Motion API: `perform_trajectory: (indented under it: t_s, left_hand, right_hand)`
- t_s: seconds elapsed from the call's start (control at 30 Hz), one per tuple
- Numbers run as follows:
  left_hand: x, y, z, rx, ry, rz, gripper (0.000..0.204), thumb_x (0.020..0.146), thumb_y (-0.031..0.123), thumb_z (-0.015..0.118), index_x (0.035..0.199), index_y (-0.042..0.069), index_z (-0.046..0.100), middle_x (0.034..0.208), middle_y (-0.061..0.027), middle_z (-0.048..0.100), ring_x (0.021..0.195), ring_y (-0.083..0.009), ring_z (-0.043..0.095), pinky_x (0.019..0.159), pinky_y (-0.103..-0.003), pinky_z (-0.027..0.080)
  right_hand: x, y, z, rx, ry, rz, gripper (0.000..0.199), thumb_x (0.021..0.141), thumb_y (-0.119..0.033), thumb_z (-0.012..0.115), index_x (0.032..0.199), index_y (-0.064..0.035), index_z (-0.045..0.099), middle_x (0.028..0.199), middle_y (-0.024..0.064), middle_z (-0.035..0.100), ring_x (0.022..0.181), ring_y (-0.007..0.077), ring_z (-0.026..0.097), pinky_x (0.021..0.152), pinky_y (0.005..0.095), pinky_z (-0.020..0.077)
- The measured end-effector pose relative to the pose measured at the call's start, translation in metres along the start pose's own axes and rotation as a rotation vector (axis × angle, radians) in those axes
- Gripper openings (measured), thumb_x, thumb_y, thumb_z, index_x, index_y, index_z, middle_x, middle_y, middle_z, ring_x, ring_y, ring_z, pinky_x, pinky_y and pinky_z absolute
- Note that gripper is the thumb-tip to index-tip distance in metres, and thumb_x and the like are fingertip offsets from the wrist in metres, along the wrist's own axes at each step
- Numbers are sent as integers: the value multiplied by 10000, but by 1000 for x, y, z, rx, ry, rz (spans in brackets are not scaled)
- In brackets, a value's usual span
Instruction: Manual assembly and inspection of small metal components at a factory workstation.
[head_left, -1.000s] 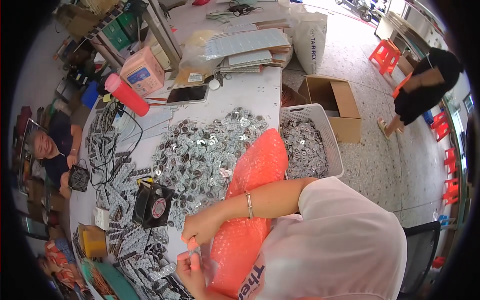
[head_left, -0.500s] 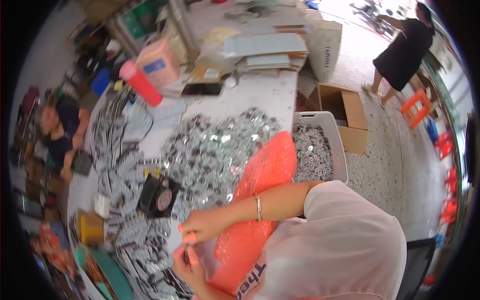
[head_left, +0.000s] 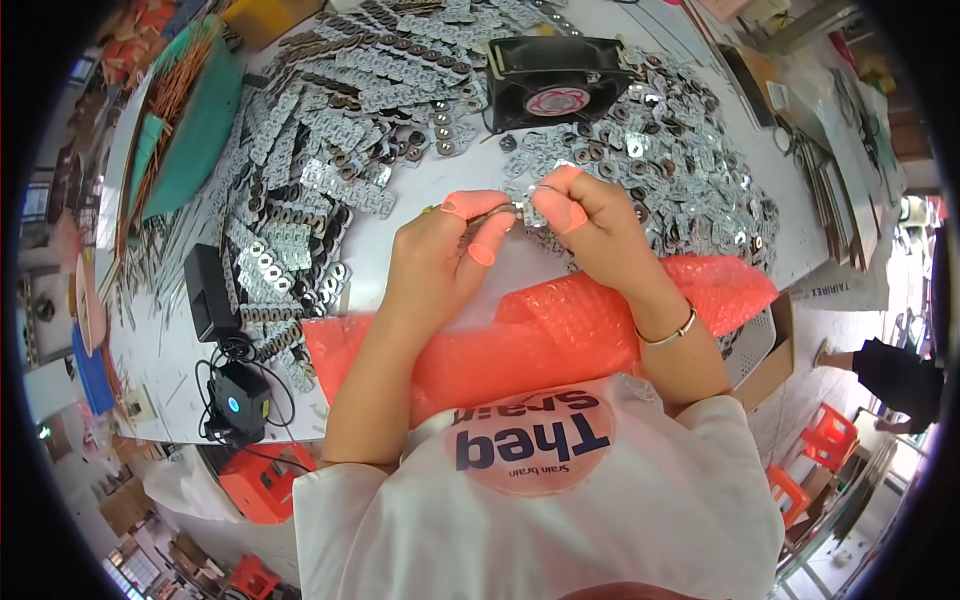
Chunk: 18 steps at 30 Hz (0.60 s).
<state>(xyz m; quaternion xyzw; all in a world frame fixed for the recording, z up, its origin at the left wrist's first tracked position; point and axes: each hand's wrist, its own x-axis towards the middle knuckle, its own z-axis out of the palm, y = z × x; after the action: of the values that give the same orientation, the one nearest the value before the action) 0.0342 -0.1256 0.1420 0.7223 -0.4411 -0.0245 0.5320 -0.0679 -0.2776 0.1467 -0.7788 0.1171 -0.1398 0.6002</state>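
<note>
While pinched, one strip [head_left: 505, 212], two hands [head_left: 440, 265]

The person wears a white short-sleeved T-shirt [head_left: 560, 510] with a round salmon-pink patch [head_left: 530, 440] on the chest — dark blue lettering is printed across it, with a line of smaller print beneath. Both forearms are bare below the sleeves. A thin silver bangle [head_left: 668, 332] circles the right wrist. Orange-pink rubber caps [head_left: 482, 245] cover several fingers of the left hand [head_left: 440, 262], and matching caps sit on fingers of the right hand [head_left: 590, 222] — thumb and forefinger among them.
</note>
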Motion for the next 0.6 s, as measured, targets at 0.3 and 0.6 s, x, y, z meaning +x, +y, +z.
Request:
perform_trajectory:
  t_s: [0.3,0.6]
  left_hand:
    - [0,-2,-1,225,-158,162,164,793,109,660,943,60,613,715,-78,627,575,-226,588,550,-288,470]
    - [-1,-4,3,-60,-301,-56,219,814,93,641,1027,50,617,890,-99,635,666,-190,611,604,-277,490]
  right_hand:
    - [-2,-7,-9,-19,14,166,131,867,-127,595,838,0,613,604,-32,493,551,38,409,486,210,351]
    - [-3,-1,-31,-274,-57,138,229,875,-210,607,837,6,672,557,24,550,483,53,477,431,221,368]
